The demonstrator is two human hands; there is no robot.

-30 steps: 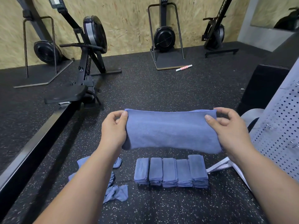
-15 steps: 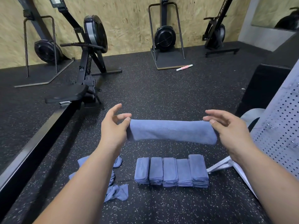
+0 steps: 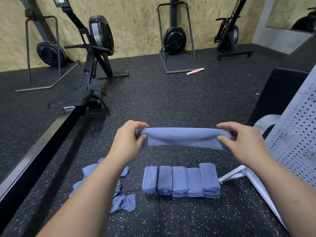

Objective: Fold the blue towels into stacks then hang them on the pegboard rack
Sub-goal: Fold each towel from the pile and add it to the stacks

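Rubber floor (image 3: 153,103), black and speckled, carries everything here. A rowing machine (image 3: 95,65) stands at 10 o'clock. The white pegboard rack (image 3: 294,134) leans at 3 o'clock, with no towel on the part I can see. Five folded stacks (image 3: 181,182) sit side by side at 6 o'clock, and a loose heap of unfolded towels (image 3: 123,202) lies at 7 o'clock.

The blue towel (image 3: 184,139) being worked is in the air above the stacks, stretched between the hands. Its long axis runs from 9 to 3 o'clock. The left hand (image 3: 128,139) pinches the 9 o'clock end and the right hand (image 3: 242,142) pinches the 3 o'clock end. Neither hand is nearer the cloth, though the right is closer to the rack. The next fold probably means bringing one end across to the other.

A second ago the towel hung as a broad panel. Half a second ago it was a narrower band and the fingers were loosening. Now it is a slim doubled strip, gripped again at both ends.
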